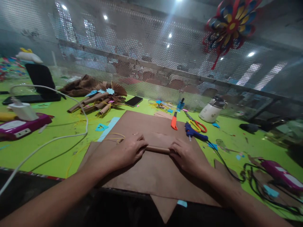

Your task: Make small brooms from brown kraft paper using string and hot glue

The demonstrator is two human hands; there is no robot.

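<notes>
A big sheet of brown paper point(151, 171) lies on the green table point(47, 145) in front of me. Its far part is rolled into a thin tube point(157, 148) lying crosswise. My left hand point(129, 150) grips the tube's left end with fingers curled over it. My right hand point(186, 155) grips the right end the same way. Both hands rest on the sheet.
Behind the sheet lie an orange cutter point(174, 122), scissors point(197, 124) and a blue glue gun point(195, 134) with a black cord. Rolled brown paper tubes point(97, 104), a phone point(133, 101), a white jar point(211, 111) and a white cable point(59, 137) are around. A perforated screen point(142, 56) backs the table.
</notes>
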